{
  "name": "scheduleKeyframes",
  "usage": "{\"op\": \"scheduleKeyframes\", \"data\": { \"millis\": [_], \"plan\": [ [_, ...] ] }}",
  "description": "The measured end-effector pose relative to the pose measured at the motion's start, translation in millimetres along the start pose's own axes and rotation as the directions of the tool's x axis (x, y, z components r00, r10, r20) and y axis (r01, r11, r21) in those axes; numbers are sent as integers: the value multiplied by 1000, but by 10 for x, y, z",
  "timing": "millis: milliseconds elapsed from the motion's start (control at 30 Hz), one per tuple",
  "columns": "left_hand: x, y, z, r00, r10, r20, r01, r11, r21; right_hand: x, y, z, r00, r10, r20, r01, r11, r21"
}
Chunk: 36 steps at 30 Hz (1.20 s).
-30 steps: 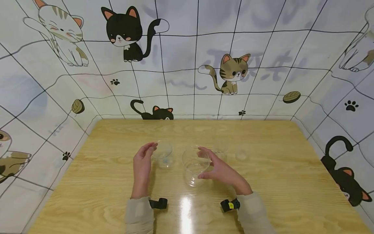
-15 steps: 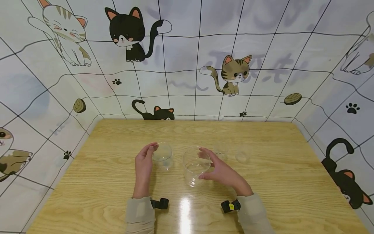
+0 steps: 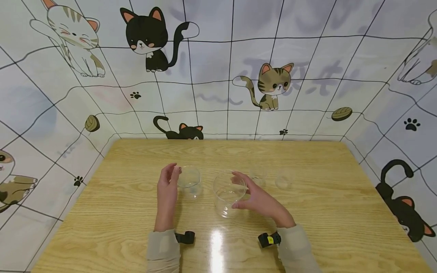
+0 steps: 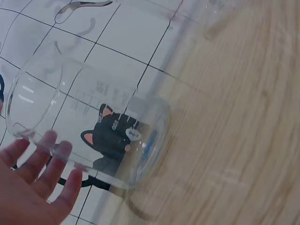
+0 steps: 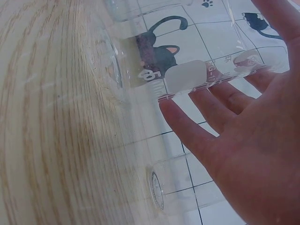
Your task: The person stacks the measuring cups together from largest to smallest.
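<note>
Slightly up and left since the earlier frame, the left hand [image 3: 167, 181] loosely touches the smaller beaker [image 3: 189, 178], left of centre; the right hand [image 3: 250, 194] curls round the larger beaker [image 3: 227, 189] at centre. Left wrist: spread fingers [image 4: 55, 166], bluish patch [image 4: 149, 146] inside the base. Right wrist: white print [image 5: 210, 71] includes "G-17"

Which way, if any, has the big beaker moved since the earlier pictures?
No: against the table's back edge, the big beaker shows no visible shift in any direction.
</note>
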State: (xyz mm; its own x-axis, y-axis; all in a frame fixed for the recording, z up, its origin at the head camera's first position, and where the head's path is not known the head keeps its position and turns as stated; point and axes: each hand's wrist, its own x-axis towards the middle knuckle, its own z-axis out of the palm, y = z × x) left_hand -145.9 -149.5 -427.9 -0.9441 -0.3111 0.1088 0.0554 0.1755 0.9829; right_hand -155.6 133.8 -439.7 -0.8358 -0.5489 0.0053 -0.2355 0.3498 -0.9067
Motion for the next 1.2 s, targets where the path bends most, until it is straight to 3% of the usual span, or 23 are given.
{"op": "scheduleKeyframes", "data": {
  "millis": [133,267,333,400,467,600,833,1200],
  "plan": [
    [-35,55,-36,987,85,135,-91,995,42,-3,-6,2,1000,2,-3,-2,1000,-1],
    [-30,52,-52,947,133,294,-148,989,29,-5,-12,-2,1000,4,-4,-4,1000,4],
    [-10,6,-45,927,149,345,-164,986,14,-5,-15,-2,1000,5,-3,-5,1000,10],
    [17,-65,-34,918,148,368,-165,986,16,-4,-14,-2,1000,3,-2,-3,1000,10],
    [44,-141,-20,919,149,366,-167,986,17,-2,-17,-2,1000,2,2,-2,1000,10],
    [75,-260,5,935,147,323,-166,986,31,-8,-65,-7,1000,-2,13,2,1000,7],
    [81,-301,17,952,129,276,-153,986,65,-72,-325,-43,999,8,41,-9,1000,23],
    [91,-321,-4,951,130,281,-159,984,83,-77,-359,-51,999,24,49,-25,999,25]
  ]
}}
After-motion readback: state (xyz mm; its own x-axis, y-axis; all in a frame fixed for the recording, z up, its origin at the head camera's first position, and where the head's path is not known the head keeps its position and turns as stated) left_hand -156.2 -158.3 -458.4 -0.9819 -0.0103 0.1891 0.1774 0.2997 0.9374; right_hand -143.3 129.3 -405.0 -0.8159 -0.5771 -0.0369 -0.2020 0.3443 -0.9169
